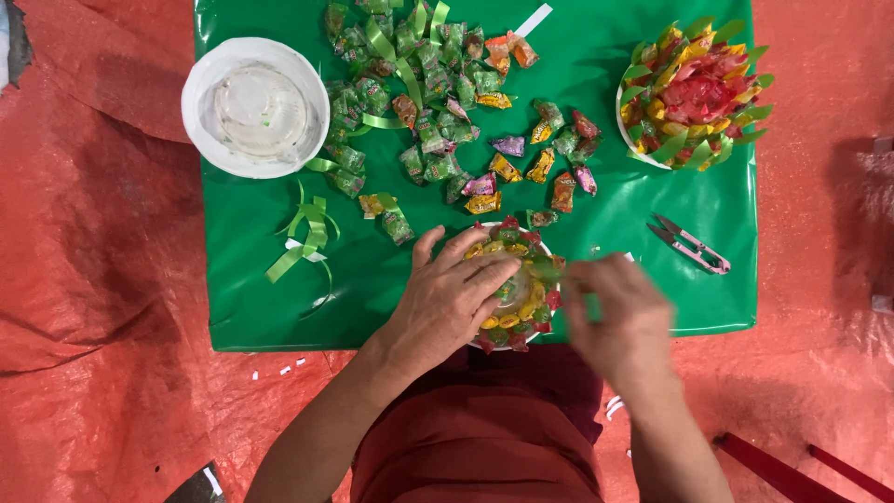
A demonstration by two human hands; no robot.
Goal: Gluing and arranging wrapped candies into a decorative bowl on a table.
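Candy-ringed bowl (pixel 515 289) sits at the lower middle of the frame, near the bottom edge of the green sheet (pixel 261 307), seen from straight above. It is round, so it has no clear long axis; its open mouth faces up toward the camera, and wrapped sweets in yellow, green and red run around its rim.

From the lower left, the left hand (pixel 447 298) lies over the bowl's left half, palm down and fingers spread loosely, the fingertips resting on the inside and rim. The right hand (pixel 619 312) is just beside the bowl's right edge; it is blurred, its fingers drawn together near a green strip (pixel 545 268) at the rim, but whether it actually pinches that strip cannot be told.

Above the bowl, loose wrapped candies (pixel 438 102) and green strips are scattered across the upper middle. A white empty bowl (pixel 255 107) stands at the upper left, a finished candy bowl (pixel 694 93) at the upper right, and small pink snips (pixel 691 245) lie to the right of the hands. Red tarpaulin (pixel 93 279) surrounds the sheet.
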